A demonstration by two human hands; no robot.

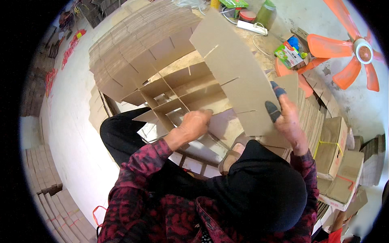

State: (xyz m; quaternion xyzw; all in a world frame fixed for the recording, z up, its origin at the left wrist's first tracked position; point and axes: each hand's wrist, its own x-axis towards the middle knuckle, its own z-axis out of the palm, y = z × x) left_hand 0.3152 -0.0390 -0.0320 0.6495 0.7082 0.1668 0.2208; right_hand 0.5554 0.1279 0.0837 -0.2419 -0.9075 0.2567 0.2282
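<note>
A partly assembled cardboard divider grid (175, 94) stands in front of me, its slotted strips crossing at angles. My left hand (193, 126) is closed at the grid's near edge, fingers curled on a strip; its fingertips are partly hidden. A flat slotted cardboard sheet (227, 67), with several slits cut in it, is held tilted at the right of the grid. My right hand (287, 115) grips this sheet by its right edge. Dark covers are on two of that hand's digits.
A big stack of slotted cardboard sheets (139, 42) lies beyond the grid; another stack (310, 115) is at the right. An orange fan (362, 52) stands at the far right. Behind are a white power strip (252, 27), a green jar (266, 17) and cardboard boxes (333, 146) lower right.
</note>
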